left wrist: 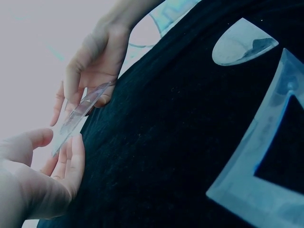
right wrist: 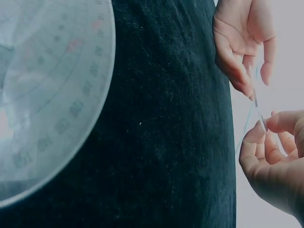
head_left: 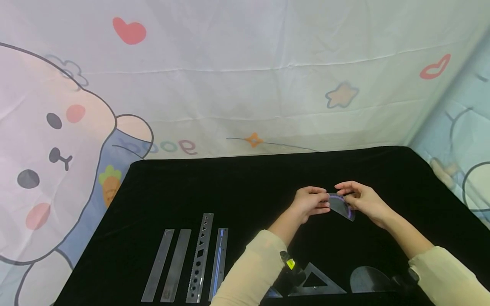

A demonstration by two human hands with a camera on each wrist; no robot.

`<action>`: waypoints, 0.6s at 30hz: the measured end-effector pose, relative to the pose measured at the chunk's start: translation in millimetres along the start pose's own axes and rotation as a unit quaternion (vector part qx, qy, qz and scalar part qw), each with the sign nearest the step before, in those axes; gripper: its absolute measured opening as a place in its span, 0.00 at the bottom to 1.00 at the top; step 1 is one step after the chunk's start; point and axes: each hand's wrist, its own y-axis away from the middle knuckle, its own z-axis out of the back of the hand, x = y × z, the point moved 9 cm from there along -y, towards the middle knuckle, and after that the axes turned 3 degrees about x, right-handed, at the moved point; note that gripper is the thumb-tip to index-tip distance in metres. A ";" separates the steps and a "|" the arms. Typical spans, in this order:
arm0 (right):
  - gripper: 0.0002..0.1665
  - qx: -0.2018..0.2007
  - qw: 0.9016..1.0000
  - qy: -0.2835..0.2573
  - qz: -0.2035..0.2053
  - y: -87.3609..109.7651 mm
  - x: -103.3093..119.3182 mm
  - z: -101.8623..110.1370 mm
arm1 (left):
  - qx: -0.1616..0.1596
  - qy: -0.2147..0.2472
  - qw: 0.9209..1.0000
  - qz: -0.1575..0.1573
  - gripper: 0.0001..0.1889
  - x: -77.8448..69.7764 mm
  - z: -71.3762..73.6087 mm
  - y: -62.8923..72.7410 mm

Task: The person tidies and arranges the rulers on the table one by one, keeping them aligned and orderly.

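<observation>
A small clear protractor [head_left: 340, 207] with a purple band along its arc is held above the black cloth. My right hand [head_left: 363, 204] pinches it near its right side between thumb and fingers. My left hand [head_left: 310, 203] is at its left corner, its nearly straight fingers touching the edge. In the left wrist view the protractor [left wrist: 80, 110] appears almost edge-on, with the left thumb standing apart from it. Below the hands a clear set square [head_left: 317, 284] lies on the cloth. Beside it is a larger clear protractor [head_left: 368, 278], seen close up in the right wrist view.
Several rulers lie side by side at the left, among them a template ruler [head_left: 200, 259] with cut-out shapes. Part of another clear piece [head_left: 273, 293] shows beside the left sleeve. The black cloth [head_left: 229, 182] ends at a printed curtain [head_left: 237, 93] behind.
</observation>
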 end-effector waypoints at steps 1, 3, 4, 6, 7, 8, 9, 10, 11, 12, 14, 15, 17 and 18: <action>0.23 0.000 1.000 0.004 0.001 0.8 0.1 0.0 | 0.002 -0.004 1.000 0.001 0.08 0.4 -0.6 0.0; 0.23 0.002 1.000 0.011 0.003 2.3 0.3 -0.4 | 0.007 -0.013 1.000 0.005 0.08 1.2 -1.9 0.5; 0.23 0.003 1.000 0.013 0.005 2.9 0.4 -0.7 | 0.011 -0.019 1.000 0.007 0.08 1.5 -2.4 0.9; 0.23 0.005 1.000 0.016 0.008 4.1 0.8 -1.2 | 0.018 -0.030 0.999 0.009 0.07 2.0 -3.4 1.9; 0.23 0.007 1.000 0.016 0.008 4.6 1.0 -1.5 | 0.023 -0.035 0.999 0.010 0.07 2.2 -4.1 2.2; 0.23 0.008 1.000 0.016 0.009 5.2 1.3 -1.8 | 0.028 -0.040 0.999 0.010 0.06 2.1 -5.0 2.8; 0.22 0.009 1.000 0.016 0.009 5.7 1.6 -2.0 | 0.034 -0.046 0.998 0.009 0.06 1.9 -5.9 3.4; 0.22 0.010 1.000 0.018 0.009 6.3 2.1 -2.2 | 0.041 -0.052 0.998 0.010 0.06 1.7 -7.0 4.0; 0.22 0.010 1.000 0.019 0.010 6.8 2.7 -2.3 | 0.048 -0.058 0.997 0.011 0.06 1.8 -8.2 4.6; 0.21 0.011 1.000 0.021 0.011 7.3 3.3 -2.4 | 0.055 -0.064 0.996 0.012 0.06 1.7 -9.5 5.3; 0.21 0.011 1.000 0.025 0.013 8.5 4.8 -2.5 | 0.067 -0.076 0.995 0.016 0.05 1.8 -11.6 6.8; 0.21 0.011 0.999 0.028 0.014 9.1 5.6 -2.5 | 0.073 -0.083 0.994 0.018 0.05 1.9 -12.5 7.5; 0.21 0.010 0.999 0.032 0.017 10.3 7.0 -2.7 | 0.081 -0.091 0.992 0.020 0.05 1.7 -13.9 9.1; 0.21 0.010 0.999 0.034 0.017 11.1 7.4 -2.7 | 0.084 -0.094 0.992 0.020 0.05 1.5 -14.3 9.7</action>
